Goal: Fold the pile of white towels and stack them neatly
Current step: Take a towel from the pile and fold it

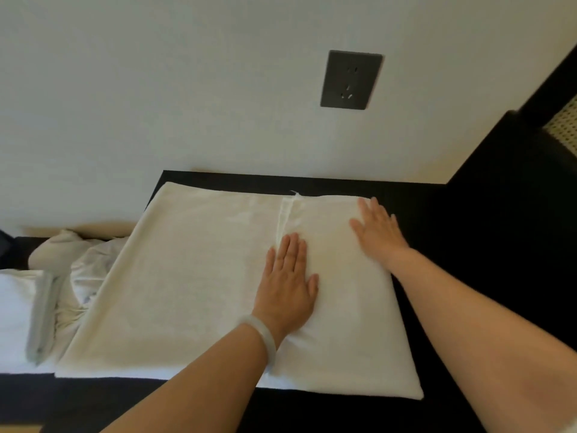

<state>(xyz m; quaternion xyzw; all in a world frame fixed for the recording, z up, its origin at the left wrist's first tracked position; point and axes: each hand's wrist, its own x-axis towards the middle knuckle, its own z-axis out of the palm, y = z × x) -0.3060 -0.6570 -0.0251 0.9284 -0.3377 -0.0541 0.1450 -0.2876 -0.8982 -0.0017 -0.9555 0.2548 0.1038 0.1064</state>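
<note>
Towel (187,276) lies under both your hands, spread on the tabletop (452,245) near its far edge. Your left hand (288,289) presses flat on the folded flap beside its hem, fingers straight. Your right hand (379,231) rests flat at the flap's far right corner, gripping nothing. You seem to be smoothing a first fold. Next, pinch one side and fold again, matching the edges. A crumpled pile (84,260) waits at the left edge.

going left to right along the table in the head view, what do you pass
folded white cloth → crumpled towel pile → left hand → right hand → bare dark tabletop
</note>
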